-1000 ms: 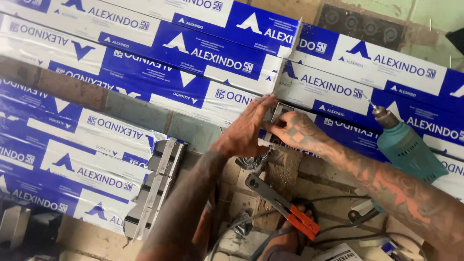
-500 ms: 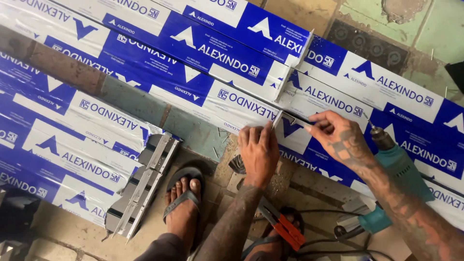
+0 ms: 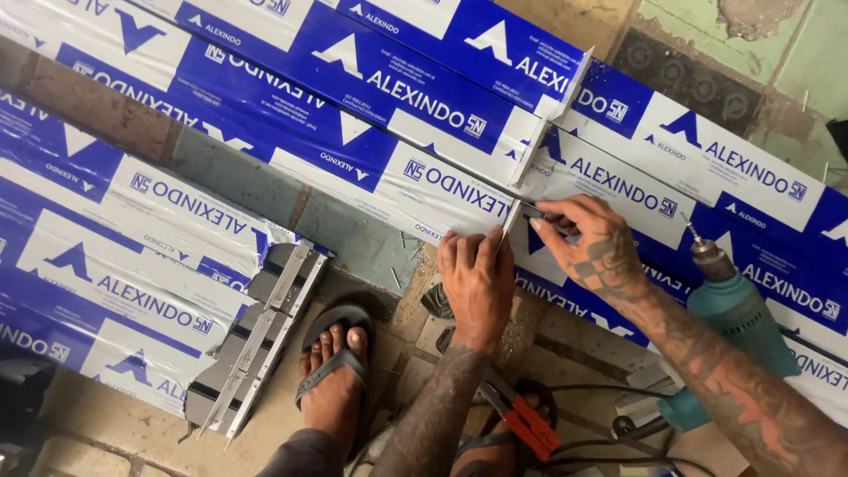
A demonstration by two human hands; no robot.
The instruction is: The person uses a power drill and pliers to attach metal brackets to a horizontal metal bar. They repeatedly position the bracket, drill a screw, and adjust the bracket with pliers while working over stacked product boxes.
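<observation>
Blue-and-white wrapped aluminium profiles [image 3: 397, 97] lie across a worn concrete floor [image 3: 777, 53]. A thin metal strip [image 3: 534, 146] runs up from between the fingers: the left hand [image 3: 477, 283] presses flat below it, while the right hand [image 3: 587, 247] pinches a small, unclear tool. A teal drill [image 3: 738, 314] rests beside the right wrist.

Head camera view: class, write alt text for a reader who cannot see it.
A left hand presses flat on blue-and-white wrapped metal profiles while the right hand pinches a thin metal strip. A teal power drill lies beside them.
</observation>
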